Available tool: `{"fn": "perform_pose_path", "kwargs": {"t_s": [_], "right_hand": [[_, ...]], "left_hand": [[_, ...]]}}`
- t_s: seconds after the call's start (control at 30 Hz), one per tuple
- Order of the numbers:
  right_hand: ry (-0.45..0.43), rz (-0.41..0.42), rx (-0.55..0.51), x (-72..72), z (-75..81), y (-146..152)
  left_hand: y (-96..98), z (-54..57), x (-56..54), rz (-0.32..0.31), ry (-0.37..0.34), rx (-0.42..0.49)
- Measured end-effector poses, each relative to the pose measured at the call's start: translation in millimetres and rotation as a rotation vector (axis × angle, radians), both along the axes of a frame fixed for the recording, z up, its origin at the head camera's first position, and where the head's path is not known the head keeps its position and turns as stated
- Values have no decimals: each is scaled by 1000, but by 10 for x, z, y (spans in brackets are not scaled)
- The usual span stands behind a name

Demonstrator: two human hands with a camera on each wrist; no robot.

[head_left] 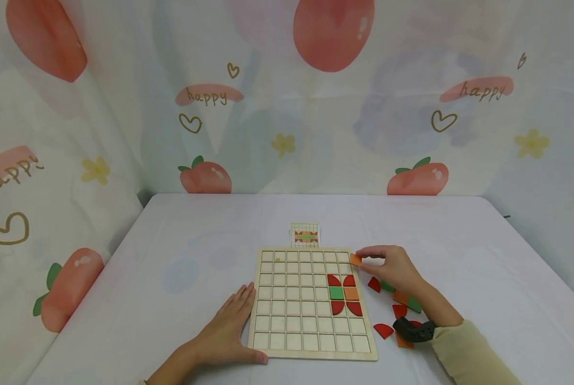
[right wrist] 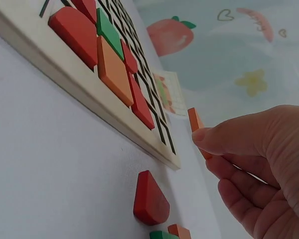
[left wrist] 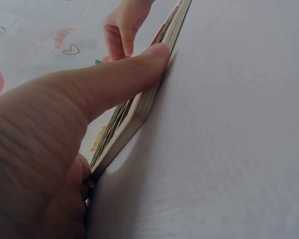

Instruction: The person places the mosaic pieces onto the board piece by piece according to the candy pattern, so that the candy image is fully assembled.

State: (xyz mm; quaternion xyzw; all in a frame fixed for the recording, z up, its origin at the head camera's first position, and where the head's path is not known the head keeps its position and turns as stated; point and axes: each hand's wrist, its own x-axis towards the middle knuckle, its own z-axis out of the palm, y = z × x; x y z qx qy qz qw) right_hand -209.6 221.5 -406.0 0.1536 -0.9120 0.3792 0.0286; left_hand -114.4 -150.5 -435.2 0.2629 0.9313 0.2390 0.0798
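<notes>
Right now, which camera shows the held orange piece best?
Right wrist view: the orange piece is close up in the right hand, the thumb hiding part. The head view shows it small, by the far right corner of the board. Left wrist shows the hand, but I can't spot the piece.

There is room to pass over the counter (head_left: 123, 299) left of the grid board (head_left: 293, 308) and above the board's flat left columns, though the left hand (head_left: 229, 323) blocks the near-left corner. The right hand (head_left: 395, 267), pinching an orange tile (head_left: 356, 260), stands in the way at the far-right corner, its forearm (head_left: 438, 306) above scattered loose pieces (head_left: 383, 331). Set pieces (head_left: 336, 293) rise from the right columns.
</notes>
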Motion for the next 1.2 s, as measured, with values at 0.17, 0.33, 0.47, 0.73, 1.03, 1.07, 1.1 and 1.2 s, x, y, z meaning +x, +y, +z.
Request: {"fn": "perform_pose_path", "kwargs": {"t_s": [0.17, 0.33, 0.47, 0.73, 1.03, 1.07, 1.1, 1.2], "right_hand": [[24, 53, -6, 5, 1, -79], [-10, 54, -14, 25, 16, -170], [-21, 63, -28, 36, 15, -229], [2, 147, -27, 47, -33, -349], [42, 253, -36, 51, -59, -447], [43, 259, -37, 50, -65, -457], [51, 270, -33, 47, -69, -465], [55, 287, -30, 46, -78, -493]], "left_hand": [[-2, -5, 5, -3, 1, -3], [-10, -5, 8, -2, -6, 1], [-10, 1, 10, -4, -6, 6], [-8, -7, 16, 1, -24, 6], [-6, -6, 1, -3, -7, -9], [-6, -6, -1, -4, -4, -11], [-6, -5, -2, -5, -4, -11], [-6, -7, -1, -4, -8, -7]]}}
